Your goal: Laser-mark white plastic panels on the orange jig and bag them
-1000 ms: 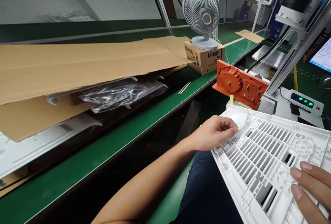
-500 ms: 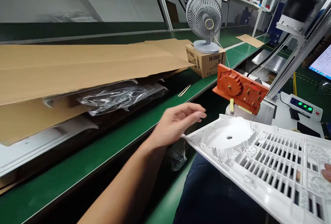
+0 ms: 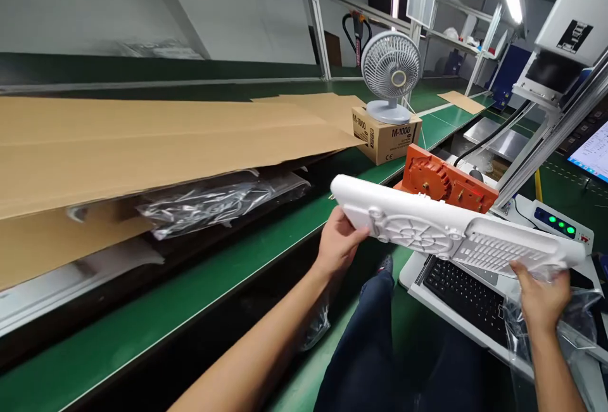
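A long white plastic panel point(image 3: 418, 234), moulded with ribs, a round spoked pattern and a slotted grille, is held up between my two hands. My left hand point(image 3: 339, 241) grips its left end, thumb on the ribbed face and fingers behind. On the right end my right hand point(image 3: 541, 291) is closed, its thumb against the grille side. Just beyond the panel stands an orange fixture point(image 3: 446, 177) with a round gear-like form, its lower part hidden by the panel. Below it a black keyboard point(image 3: 465, 291) shows.
Left, cardboard sheets point(image 3: 166, 146) cover plastic-wrapped parts point(image 3: 218, 209) on a green bench. A fan point(image 3: 392, 73) stands on a carton point(image 3: 387, 139). At right are an overhead machine head point(image 3: 565, 51), a box with green-lit buttons point(image 3: 563, 222), a monitor point(image 3: 593, 152) and clear plastic film point(image 3: 579, 317).
The white panel has been turned up, so a different face shows. My left hand, open beside its edge before, now grips its end. My right hand has come further into view.
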`<state>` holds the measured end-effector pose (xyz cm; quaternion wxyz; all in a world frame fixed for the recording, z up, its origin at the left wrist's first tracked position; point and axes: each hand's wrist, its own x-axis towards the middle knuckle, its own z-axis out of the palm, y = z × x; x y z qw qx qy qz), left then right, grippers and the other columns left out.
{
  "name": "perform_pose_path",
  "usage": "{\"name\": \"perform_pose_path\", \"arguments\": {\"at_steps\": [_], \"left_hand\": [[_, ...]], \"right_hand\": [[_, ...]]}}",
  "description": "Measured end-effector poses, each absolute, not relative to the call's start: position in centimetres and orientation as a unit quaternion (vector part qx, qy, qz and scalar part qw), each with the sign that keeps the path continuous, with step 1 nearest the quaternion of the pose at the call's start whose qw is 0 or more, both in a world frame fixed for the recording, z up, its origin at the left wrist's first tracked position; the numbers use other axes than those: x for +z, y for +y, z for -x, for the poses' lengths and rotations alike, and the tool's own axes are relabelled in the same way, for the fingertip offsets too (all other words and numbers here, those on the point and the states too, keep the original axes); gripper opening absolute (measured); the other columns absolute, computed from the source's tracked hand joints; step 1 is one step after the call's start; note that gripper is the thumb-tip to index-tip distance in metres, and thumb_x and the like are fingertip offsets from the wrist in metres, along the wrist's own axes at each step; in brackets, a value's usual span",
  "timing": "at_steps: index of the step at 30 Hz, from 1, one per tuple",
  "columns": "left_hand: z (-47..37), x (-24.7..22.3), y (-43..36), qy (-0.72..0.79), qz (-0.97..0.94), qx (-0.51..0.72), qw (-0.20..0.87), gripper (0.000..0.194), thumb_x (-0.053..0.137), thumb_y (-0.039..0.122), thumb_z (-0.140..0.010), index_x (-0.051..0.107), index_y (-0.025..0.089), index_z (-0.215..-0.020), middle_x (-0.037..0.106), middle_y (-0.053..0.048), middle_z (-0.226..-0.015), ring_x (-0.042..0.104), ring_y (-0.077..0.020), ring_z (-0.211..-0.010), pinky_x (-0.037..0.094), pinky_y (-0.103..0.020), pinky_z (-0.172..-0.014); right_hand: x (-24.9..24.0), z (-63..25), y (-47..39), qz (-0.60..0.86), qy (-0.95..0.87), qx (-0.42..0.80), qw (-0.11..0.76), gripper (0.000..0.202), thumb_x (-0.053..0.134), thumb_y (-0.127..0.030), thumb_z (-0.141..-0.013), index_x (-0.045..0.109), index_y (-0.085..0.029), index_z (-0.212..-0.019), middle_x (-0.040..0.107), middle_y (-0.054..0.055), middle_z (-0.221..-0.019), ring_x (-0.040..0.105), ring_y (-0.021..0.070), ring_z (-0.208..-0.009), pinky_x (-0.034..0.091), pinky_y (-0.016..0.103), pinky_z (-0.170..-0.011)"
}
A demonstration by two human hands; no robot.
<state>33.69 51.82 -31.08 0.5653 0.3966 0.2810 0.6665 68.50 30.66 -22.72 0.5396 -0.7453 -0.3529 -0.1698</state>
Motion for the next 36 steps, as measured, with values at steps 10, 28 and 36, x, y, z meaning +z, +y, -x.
{"name": "perform_pose_path", "arguments": {"at_steps": [10,28,36], "left_hand": [[-36.5,-31.0,69.3,0.440,-0.636,0.478,0.416,0.075,0.100,0.046,-0.062,0.064,0.016,-0.121,0.073,-0.008,-0.111,0.065,-0.0285,-0.102,0.049,-0.037,-0.089],[-40.9,-34.3,78.5,0.493,-0.667,0.411,0.378,0.074,0.102,0.038,-0.062,0.065,0.018,-0.122,0.076,-0.013,-0.125,0.070,-0.0336,-0.110,0.053,-0.037,-0.086],[-41.0,-34.0,78.9,0.491,-0.676,0.400,0.376,0.075,0.101,0.041,-0.061,0.067,0.015,-0.122,0.076,-0.017,-0.128,0.070,-0.0370,-0.114,0.054,-0.040,-0.089]], "right_hand": [[-25.4,-70.1,39.1,0.880,-0.361,-0.084,0.297,0.064,0.058,-0.074,-0.083,0.066,-0.019,-0.115,0.076,0.025,-0.118,0.071,0.0465,-0.106,0.050,0.049,-0.085],[-27.3,-73.0,43.8,0.892,-0.381,-0.097,0.225,0.042,0.068,-0.054,-0.103,0.070,-0.019,-0.126,0.078,0.017,-0.120,0.072,0.0396,-0.108,0.043,0.038,-0.078],[-27.5,-73.8,44.2,0.898,-0.371,-0.084,0.221,0.042,0.071,-0.055,-0.103,0.072,-0.021,-0.128,0.080,0.014,-0.111,0.073,0.0386,-0.101,0.042,0.037,-0.076]]}}
